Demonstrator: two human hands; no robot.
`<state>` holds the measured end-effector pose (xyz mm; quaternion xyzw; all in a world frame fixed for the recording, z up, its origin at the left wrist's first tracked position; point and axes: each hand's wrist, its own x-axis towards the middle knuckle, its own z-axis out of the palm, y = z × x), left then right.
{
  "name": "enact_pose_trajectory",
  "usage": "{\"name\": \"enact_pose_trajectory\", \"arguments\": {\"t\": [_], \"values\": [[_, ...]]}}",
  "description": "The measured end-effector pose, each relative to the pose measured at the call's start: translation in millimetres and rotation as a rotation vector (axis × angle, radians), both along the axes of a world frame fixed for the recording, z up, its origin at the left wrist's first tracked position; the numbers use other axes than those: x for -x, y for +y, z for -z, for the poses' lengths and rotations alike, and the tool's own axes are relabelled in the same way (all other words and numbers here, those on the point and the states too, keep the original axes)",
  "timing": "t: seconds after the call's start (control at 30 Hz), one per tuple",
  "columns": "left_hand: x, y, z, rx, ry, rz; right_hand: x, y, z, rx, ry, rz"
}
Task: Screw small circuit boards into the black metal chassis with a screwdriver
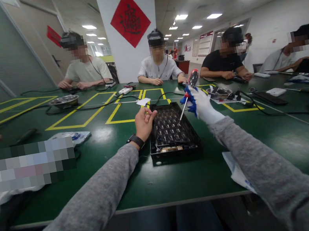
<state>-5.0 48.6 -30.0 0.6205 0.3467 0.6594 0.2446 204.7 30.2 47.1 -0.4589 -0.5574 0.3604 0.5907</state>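
With the left hand (144, 123) curled bare-fingered on the black tray's (172, 132) left rim to steady it, the gloved right hand (202, 105), closed round a screwdriver (188, 95), should keep its tip upright over the tray.

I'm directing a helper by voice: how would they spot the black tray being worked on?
On the green table, look between the two grey-sleeved arms. The black tray lies there, left hand at its far corner; it alone is a ribbed rectangular frame.
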Motion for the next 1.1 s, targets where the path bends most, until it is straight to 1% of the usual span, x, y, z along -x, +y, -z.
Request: {"name": "enact_pose_trajectory", "arguments": {"t": [0.07, 0.1, 0.13, 0.2, 0.27, 0.33, 0.4, 0.53, 0.6, 0.7, 0.83, 0.93, 1.0, 1.1], "values": [[2, -11, -5.9, -0.014, 0.032, 0.034, 25, -10, 4.1, 0.044, 0.237, -0.232], [3, -18, -8.1, -0.009, 0.062, 0.054, 37, -15, 8.4, 0.064, 0.305, -0.318], [5, -24, -9.7, -0.002, 0.115, 0.077, 46, -18, 13.7, 0.091, 0.34, -0.391], [8, -36, -11.0, -0.013, 0.278, 0.131, 58, -24, 25.4, 0.135, 0.364, -0.484], [11, -46, -10.8, -0.022, 0.467, 0.224, 64, -27, 35.0, 0.123, 0.37, -0.513], [13, -51, -10.4, -0.021, 0.539, 0.265, 65, -29, 39.6, 0.091, 0.384, -0.523], [14, -53, -10.6, 0.003, 0.554, 0.304, 65, -30, 38.8, 0.106, 0.407, -0.56], [14, -50, -11.8, 0.094, 0.541, 0.427, 62, -32, 31.3, 0.263, 0.431, -0.682], [15, -48, -12.1, 0.135, 0.536, 0.471, 63, -34, 29.6, 0.295, 0.413, -0.694], [17, -47, -13.2, 0.168, 0.594, 0.53, 65, -37, 31.3, 0.279, 0.346, -0.665], [17, -48, -16.5, 0.125, 0.65, 0.544, 67, -38, 36.0, 0.227, 0.301, -0.583], [17, -49, -17.7, 0.145, 0.664, 0.525, 66, -35, 37.2, 0.209, 0.332, -0.557], [17, -48, -17.0, 0.173, 0.658, 0.514, 64, -34, 36.1, 0.242, 0.368, -0.601], [17, -47, -14.8, 0.175, 0.632, 0.533, 60, -34, 33.4, 0.309, 0.42, -0.715]]}}
